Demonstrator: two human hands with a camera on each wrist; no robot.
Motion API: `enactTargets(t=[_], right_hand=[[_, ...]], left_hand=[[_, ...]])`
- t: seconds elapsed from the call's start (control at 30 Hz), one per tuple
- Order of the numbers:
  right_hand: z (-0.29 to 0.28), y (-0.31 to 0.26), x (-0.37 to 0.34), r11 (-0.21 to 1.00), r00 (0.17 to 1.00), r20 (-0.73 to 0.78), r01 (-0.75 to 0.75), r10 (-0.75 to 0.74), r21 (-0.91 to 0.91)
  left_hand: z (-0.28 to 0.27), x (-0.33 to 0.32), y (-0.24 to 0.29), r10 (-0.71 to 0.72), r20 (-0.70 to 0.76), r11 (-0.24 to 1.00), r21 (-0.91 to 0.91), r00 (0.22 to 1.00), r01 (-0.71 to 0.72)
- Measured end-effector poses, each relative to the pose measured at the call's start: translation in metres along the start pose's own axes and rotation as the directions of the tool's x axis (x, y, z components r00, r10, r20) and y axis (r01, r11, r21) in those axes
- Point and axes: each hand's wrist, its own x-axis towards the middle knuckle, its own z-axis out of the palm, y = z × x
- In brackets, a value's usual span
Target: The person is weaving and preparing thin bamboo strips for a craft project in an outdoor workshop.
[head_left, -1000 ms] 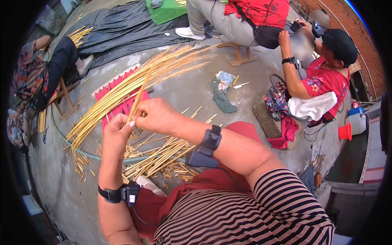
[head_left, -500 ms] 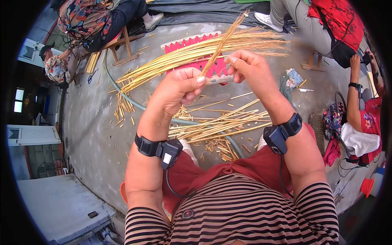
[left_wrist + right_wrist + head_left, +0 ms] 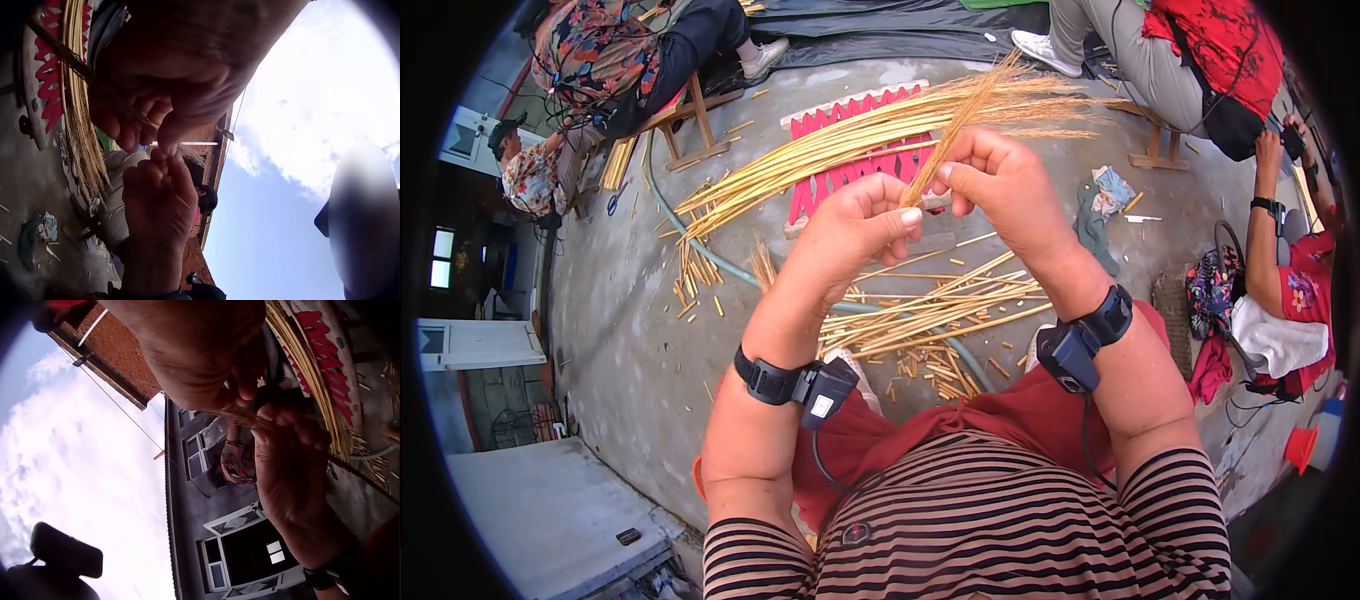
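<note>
In the head view my left hand (image 3: 855, 225) pinches a straw stalk with a feathery tassel (image 3: 968, 115) between thumb and fingers, the tassel slanting up and away to the right. My right hand (image 3: 1005, 185) faces it from the right, thumb and forefinger pinching at the tassel's lower part. The left wrist view has the right hand (image 3: 159, 203) close below the left, fingertips nearly meeting. Fine strands (image 3: 240, 415) run between both hands in the right wrist view. Beyond them, a bundle of long tasselled stalks (image 3: 830, 150) lies across a stool with red webbing (image 3: 810, 200).
Cut stalks (image 3: 940, 310) and short pieces lie scattered on the concrete floor by my feet, with a hose (image 3: 720, 262) crossing among them. Cloths (image 3: 1100, 215) lie to the right. Other people sit on low wooden stools (image 3: 695, 120) at left and right.
The head view has swung left, shifting the scene rightward. The right hand moved apart from the left, then came back in to the tassel. A small tassel now shows beside the left forearm.
</note>
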Motion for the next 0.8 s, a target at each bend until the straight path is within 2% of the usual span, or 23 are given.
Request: enactTargets(t=[0.03,0.1,0.13,0.23,0.43,0.6,0.8], right_hand=[[0.004,0.0,-0.002,0.999,1.0,-0.007,0.004,-0.004,-0.039],[0.012,0.0,-0.007,0.993,1.0,-0.019,0.008,-0.01,-0.116],[0.013,0.0,-0.008,0.995,1.0,-0.011,-0.002,0.001,-0.097],[0.013,0.0,-0.009,0.999,0.999,0.02,-0.025,0.025,-0.035],[0.01,-0.002,-0.009,0.999,0.999,0.027,-0.043,0.042,0.031],[0.009,-0.005,-0.009,0.999,0.999,-0.021,-0.042,0.042,0.031],[0.008,-0.007,-0.011,0.995,0.997,0.02,-0.078,0.079,-0.059]], left_hand=[[0.006,0.0,-0.001,0.064,-0.062,0.998,-0.001,0.996,-0.064],[0.008,0.0,-0.003,0.173,-0.108,0.965,0.217,0.979,-0.147],[0.008,0.0,-0.004,0.231,-0.121,0.928,0.324,0.965,-0.182],[0.007,-0.001,-0.003,0.159,-0.12,0.981,0.13,0.98,-0.143],[0.008,-0.003,0.001,0.109,-0.098,0.994,-0.009,0.989,-0.11],[0.007,-0.004,0.002,0.094,-0.112,0.994,-0.049,0.989,-0.1],[0.006,-0.003,-0.002,0.098,-0.106,0.994,-0.035,0.99,-0.102]])
